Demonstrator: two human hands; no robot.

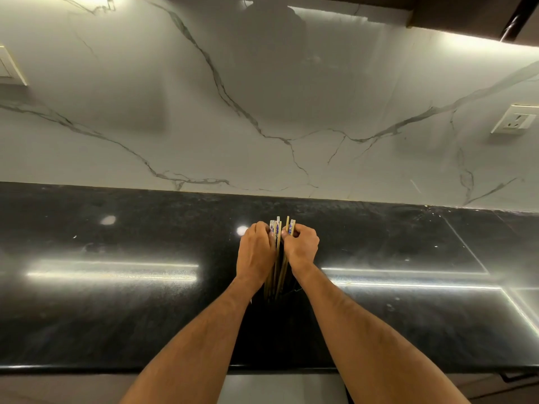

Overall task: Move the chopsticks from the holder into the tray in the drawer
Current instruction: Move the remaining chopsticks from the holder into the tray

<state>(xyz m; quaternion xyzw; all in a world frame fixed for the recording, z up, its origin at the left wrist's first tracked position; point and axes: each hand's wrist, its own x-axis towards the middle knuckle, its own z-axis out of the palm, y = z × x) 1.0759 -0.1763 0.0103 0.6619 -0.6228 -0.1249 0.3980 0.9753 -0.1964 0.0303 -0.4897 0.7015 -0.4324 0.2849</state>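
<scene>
Near edge of the table (pixel 87 330): dark polished stone, glossy, with strip-light reflections. Both forearms cross this edge at its middle and reach toward the back.

Mid-table: the chopsticks (pixel 278 258) stand as an upright bundle, lower ends dropping into a dark holder (pixel 287 290) that is hard to separate from the black stone; its outline cannot be confirmed. The left hand (pixel 256 252) is curled round the left part of the bundle near the patterned tops. The right hand (pixel 302 247) is curled round the right part, fingertips pinching a few sticks just below their tips. The two hands sit just beside each other, with sticks between them.

Handling assessment: the sticks appear light, stiff and smooth, liable to slide against one another and fan out if gripped loosely. A firm hold round the upper part of the bundle, lifting straight up, seems soundest.

Far edge: marble-veined wall (pixel 262 97) meets the table; a socket (pixel 514 119) sits toward the right. Drawer and tray are not in view.
</scene>
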